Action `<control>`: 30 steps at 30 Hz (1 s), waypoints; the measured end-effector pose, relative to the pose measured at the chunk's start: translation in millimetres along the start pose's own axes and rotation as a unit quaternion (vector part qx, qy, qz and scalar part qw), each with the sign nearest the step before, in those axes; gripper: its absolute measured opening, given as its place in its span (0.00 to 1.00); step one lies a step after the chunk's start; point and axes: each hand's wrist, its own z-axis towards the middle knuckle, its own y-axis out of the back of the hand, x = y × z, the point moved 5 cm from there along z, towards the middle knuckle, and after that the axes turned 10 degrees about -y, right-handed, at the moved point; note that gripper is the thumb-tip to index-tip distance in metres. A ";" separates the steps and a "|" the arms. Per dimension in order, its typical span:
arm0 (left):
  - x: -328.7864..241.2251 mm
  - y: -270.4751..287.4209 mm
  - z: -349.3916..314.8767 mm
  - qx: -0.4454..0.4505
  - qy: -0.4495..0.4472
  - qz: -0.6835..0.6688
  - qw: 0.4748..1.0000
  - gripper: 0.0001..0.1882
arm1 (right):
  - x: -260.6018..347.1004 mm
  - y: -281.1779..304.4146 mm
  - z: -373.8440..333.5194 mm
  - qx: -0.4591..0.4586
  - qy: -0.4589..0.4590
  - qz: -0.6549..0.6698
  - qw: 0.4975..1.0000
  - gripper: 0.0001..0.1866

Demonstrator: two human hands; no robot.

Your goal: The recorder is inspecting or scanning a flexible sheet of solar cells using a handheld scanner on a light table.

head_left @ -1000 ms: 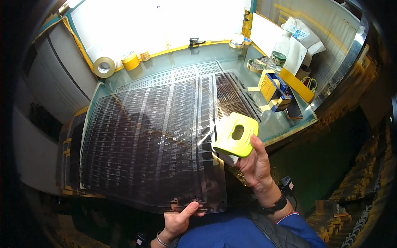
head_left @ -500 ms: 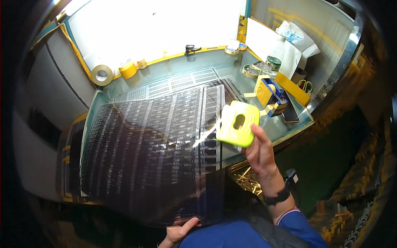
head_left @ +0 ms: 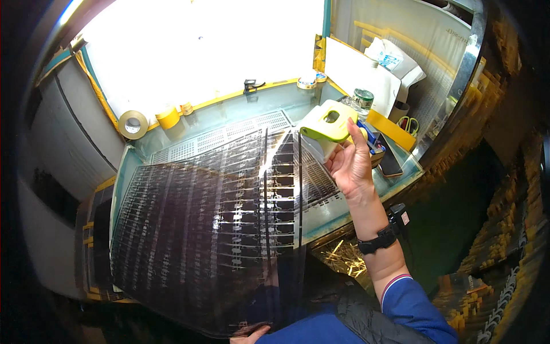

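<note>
A large dark transparent film sheet (head_left: 195,229) with rows of light patterns is tilted up over the near side of the glass-topped table. My left hand (head_left: 251,336), mostly cut off by the lower edge, is closed on the film's near edge with the thumb on top. In my right hand (head_left: 352,169) is a lime-green and pale hole punch (head_left: 321,119), gripped from its right side with the thumb on the handle. The punch is at the film's far right corner. Whether film lies inside its slot I cannot tell.
More patterned film (head_left: 217,137) lies on the glass table (head_left: 329,221). Tape rolls (head_left: 133,124) line its back edge near a black clip (head_left: 251,86). At right are a bottle (head_left: 363,98), a phone (head_left: 391,157) and scissors (head_left: 408,126). Scraps (head_left: 344,258) lie below the table.
My right hand has carried the hole punch away from me to the film's far right corner, tilting it. The view has shifted slightly, and my left hand still holds the near edge.
</note>
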 end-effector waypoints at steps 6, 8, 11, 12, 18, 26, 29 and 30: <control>4.3 2.3 -1.6 0.020 0.043 0.061 0.997 0.08 | -8.1 -2.8 -1.7 -0.003 -0.032 -0.025 0.999 0.36; -4.1 0.2 -6.4 0.048 -0.231 0.223 0.946 0.09 | -7.7 -6.2 -3.4 -0.006 -0.030 -0.017 0.999 0.36; -5.4 0.8 -1.6 0.042 -0.106 0.103 0.988 0.10 | -7.3 -2.7 -1.8 -0.004 -0.025 0.013 1.000 0.33; -1.9 1.8 -1.9 0.042 -0.106 0.104 0.988 0.10 | -7.0 -1.8 -0.7 0.001 -0.024 0.036 0.999 0.31; 7.0 -1.2 -6.4 0.104 -0.047 0.148 0.982 0.11 | -7.9 -7.9 -3.5 0.001 -0.026 0.042 0.999 0.28; -13.5 7.7 -2.0 0.039 0.208 0.063 0.975 0.13 | -8.7 12.3 3.0 -0.007 -0.021 -0.031 0.999 0.25; 15.5 10.7 -10.5 -0.045 0.116 0.053 0.991 0.09 | -15.5 11.3 -11.6 -0.006 -0.025 0.009 1.000 0.27; 14.4 10.8 -8.7 -0.048 0.119 0.051 0.990 0.09 | -23.1 18.7 -18.9 0.004 -0.035 -0.022 0.999 0.28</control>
